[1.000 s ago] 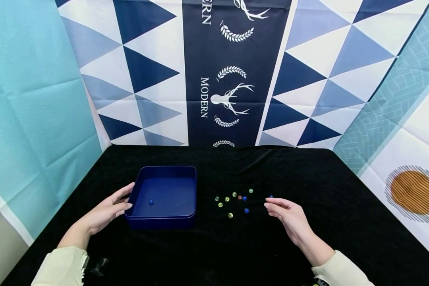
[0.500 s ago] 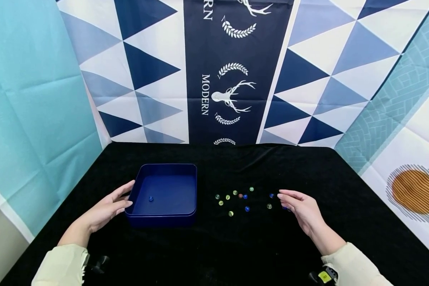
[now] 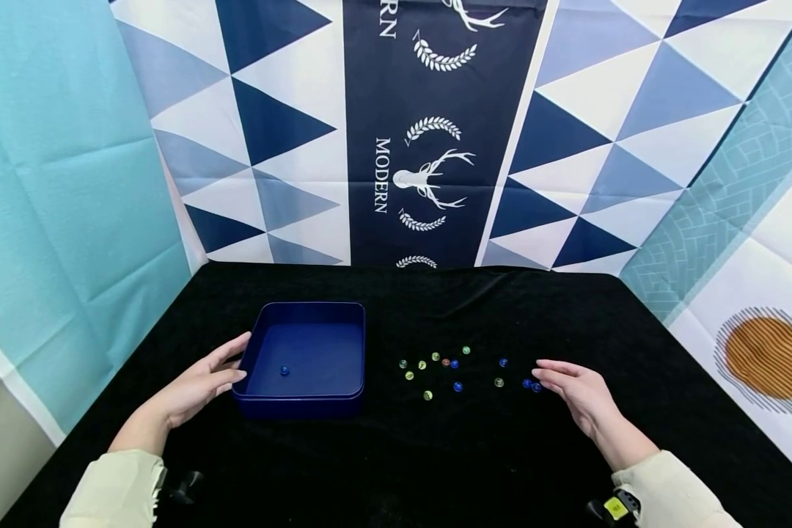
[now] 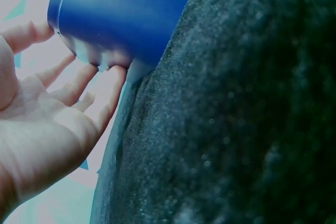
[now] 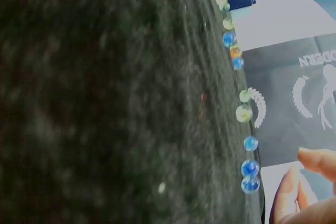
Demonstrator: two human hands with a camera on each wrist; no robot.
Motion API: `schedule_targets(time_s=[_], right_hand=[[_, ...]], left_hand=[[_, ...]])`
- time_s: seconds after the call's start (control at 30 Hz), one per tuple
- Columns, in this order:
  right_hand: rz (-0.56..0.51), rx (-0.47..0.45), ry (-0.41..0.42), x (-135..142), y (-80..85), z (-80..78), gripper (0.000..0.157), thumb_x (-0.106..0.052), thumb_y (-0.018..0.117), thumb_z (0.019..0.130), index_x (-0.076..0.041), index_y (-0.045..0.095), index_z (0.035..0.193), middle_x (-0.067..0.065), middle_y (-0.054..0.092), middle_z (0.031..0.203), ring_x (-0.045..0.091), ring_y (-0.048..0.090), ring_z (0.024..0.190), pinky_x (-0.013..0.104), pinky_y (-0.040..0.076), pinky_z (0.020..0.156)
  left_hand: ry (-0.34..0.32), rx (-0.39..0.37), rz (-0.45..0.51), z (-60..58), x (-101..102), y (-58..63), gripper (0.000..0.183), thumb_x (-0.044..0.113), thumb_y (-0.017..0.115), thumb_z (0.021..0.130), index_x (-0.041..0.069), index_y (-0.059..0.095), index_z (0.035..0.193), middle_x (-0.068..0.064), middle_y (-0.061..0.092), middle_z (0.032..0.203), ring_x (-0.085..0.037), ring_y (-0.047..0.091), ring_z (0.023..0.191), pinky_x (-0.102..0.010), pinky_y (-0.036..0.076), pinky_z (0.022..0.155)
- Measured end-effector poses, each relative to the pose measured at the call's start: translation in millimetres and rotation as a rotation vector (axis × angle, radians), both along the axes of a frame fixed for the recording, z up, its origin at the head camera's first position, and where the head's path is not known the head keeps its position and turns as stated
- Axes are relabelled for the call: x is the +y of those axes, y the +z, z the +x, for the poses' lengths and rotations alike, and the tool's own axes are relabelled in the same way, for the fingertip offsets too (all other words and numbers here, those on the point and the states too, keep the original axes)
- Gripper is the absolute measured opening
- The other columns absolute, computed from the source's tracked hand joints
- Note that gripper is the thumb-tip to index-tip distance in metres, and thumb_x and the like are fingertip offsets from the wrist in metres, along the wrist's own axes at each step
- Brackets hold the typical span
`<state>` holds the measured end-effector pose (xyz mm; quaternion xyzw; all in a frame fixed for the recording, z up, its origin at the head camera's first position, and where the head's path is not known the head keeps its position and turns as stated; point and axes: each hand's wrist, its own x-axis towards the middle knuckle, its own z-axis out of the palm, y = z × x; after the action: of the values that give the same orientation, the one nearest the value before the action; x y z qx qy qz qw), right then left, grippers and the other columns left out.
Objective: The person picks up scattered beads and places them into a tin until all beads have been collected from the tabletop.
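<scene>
On the left of the head view stands a dark blue square box (image 3: pixel 313 397) with one blue marble (image 3: pixel 284 371) inside. My left hand (image 3: pixel 201 381) rests its fingertips on the box's left side, its fingers (image 4: pixel 107 98) only slightly bent. My right hand (image 3: pixel 581 396) is just right of two blue marbles (image 3: pixel 531 385) lying close together. Its thumb and fingers stand apart in the right wrist view, with nothing between them. Another blue marble (image 3: pixel 503 363) and a pale green marble (image 3: pixel 499 383) lie farther left.
Several yellow-green, blue and green marbles, with one reddish marble (image 3: pixel 445 363), are scattered between box and right hand. A black cloth (image 3: pixel 383 469) covers the table. Patterned curtains (image 3: pixel 409 147) hang behind and along the sides.
My right hand has moved to the right, leaving blue and pale green marbles in sight on the cloth. The marble in the box has shifted slightly right; my left hand stays at the box.
</scene>
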<state>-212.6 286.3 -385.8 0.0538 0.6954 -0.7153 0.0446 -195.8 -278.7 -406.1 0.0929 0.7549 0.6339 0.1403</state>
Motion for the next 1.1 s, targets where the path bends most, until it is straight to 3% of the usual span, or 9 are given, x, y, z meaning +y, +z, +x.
schedule_targets(time_s=[0.27, 0.5, 0.73, 1.1], right_hand=[[0.162, -0.045, 0.057, 11, -10.6, -0.9, 0.015, -0.004, 0.066, 0.085, -0.009, 0.07, 0.099, -0.009, 0.067, 0.088, 0.0, 0.061, 0.079, 0.015, 0.046, 0.073], [0.363, 0.008, 0.07, 13, -16.5, -3.8, 0.035, 0.0, 0.068, 0.079, 0.016, 0.06, 0.109, -0.002, 0.068, 0.083, 0.002, 0.062, 0.074, 0.017, 0.046, 0.069], [0.361, 0.008, 0.124, 15, -19.4, -8.0, 0.028, 0.003, 0.067, 0.079, 0.016, 0.062, 0.103, 0.004, 0.069, 0.086, 0.006, 0.065, 0.074, 0.02, 0.049, 0.069], [0.417, 0.045, 0.178, 16, -22.1, -15.2, 0.03, 0.006, 0.063, 0.08, 0.024, 0.057, 0.103, 0.011, 0.07, 0.081, 0.007, 0.065, 0.071, 0.024, 0.052, 0.066]], left_hand=[[-0.004, -0.006, 0.001, 0.9, 0, 1.3, 0.071, 0.015, 0.051, 0.096, 0.011, 0.005, 0.151, -0.019, 0.0, 0.153, -0.043, 0.0, 0.136, -0.06, 0.011, 0.104], [0.0, -0.01, 0.003, 1.2, 1, 2.0, 0.071, 0.015, 0.051, 0.096, 0.011, 0.005, 0.151, -0.018, -0.001, 0.153, -0.043, 0.0, 0.136, -0.06, 0.011, 0.104], [0.003, -0.011, -0.004, 1.4, 0, 1.2, 0.071, 0.015, 0.05, 0.096, 0.011, 0.005, 0.151, -0.018, -0.001, 0.153, -0.044, 0.0, 0.136, -0.06, 0.011, 0.104], [0.009, -0.012, 0.005, -0.1, 0, -1.1, 0.071, 0.014, 0.05, 0.096, 0.012, 0.006, 0.151, -0.018, -0.001, 0.154, -0.043, 0.0, 0.136, -0.059, 0.011, 0.104]])
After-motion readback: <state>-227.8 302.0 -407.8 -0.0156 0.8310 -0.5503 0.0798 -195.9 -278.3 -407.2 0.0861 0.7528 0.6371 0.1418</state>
